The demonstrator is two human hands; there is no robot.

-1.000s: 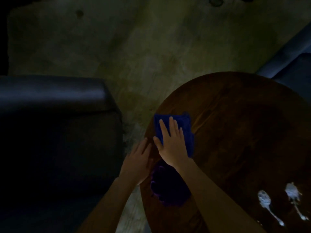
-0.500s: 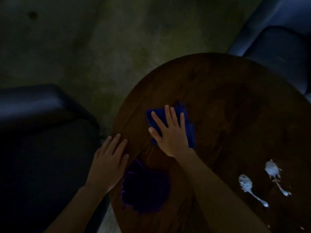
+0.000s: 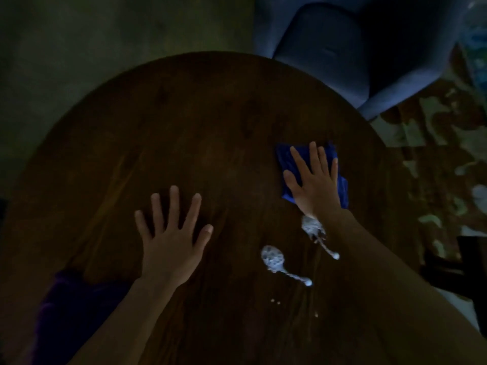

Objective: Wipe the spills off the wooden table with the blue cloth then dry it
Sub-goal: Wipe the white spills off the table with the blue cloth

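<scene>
Right hand point(image 3: 315, 183) flat on the folded blue cloth point(image 3: 287, 159), left hand point(image 3: 171, 242) spread on the round wooden table point(image 3: 184, 114). Two white foamy spills point(image 3: 272, 256) still unwiped, so drying's a way off

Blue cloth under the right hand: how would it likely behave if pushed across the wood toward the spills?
The blue cloth looks soft and floppy, its edges uneven, so it would probably bunch unless pressed. The right hand lies flat on it, which should help it slide. It is probably light, and likely to soak up the white spills.

Right hand point(image 3: 315, 184) presses flat on the blue cloth point(image 3: 287, 160); left hand point(image 3: 171, 238) rests flat on the table point(image 3: 184, 114); two white spills point(image 3: 274, 258) lie near.
</scene>
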